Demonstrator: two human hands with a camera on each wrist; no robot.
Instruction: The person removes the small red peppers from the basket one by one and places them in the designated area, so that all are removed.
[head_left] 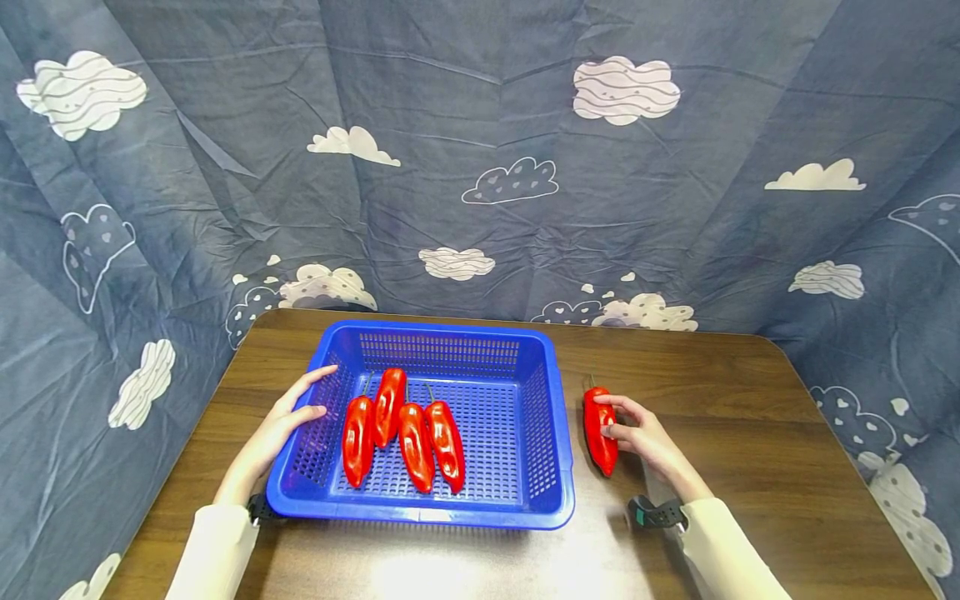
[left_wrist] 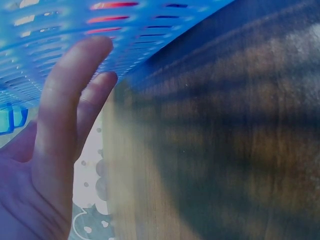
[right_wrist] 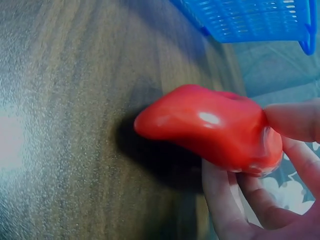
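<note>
In the head view, the person's left hand (head_left: 272,428) holds the left side of a blue basket (head_left: 420,515), with the thumb and one finger over the rim. Four red peppers (head_left: 358,442) lie inside, in its left and middle part, with stems toward the far side. To the right of the basket, apart from it, the right hand (head_left: 651,437) pinches a fifth pepper (head_left: 596,446), whose stem points away from the person. A wooden table (head_left: 712,383) stands before a blue-grey cloth (head_left: 420,92) printed with clouds. In the left wrist view, fingers of the left hand extend along the outside of the basket's slotted wall, and patches of red show through the slots. In the right wrist view, thumb and fingers lie on both sides of the fifth pepper's broad end; its narrow tip projects free over the table, and whether it touches the wood cannot be told.
</note>
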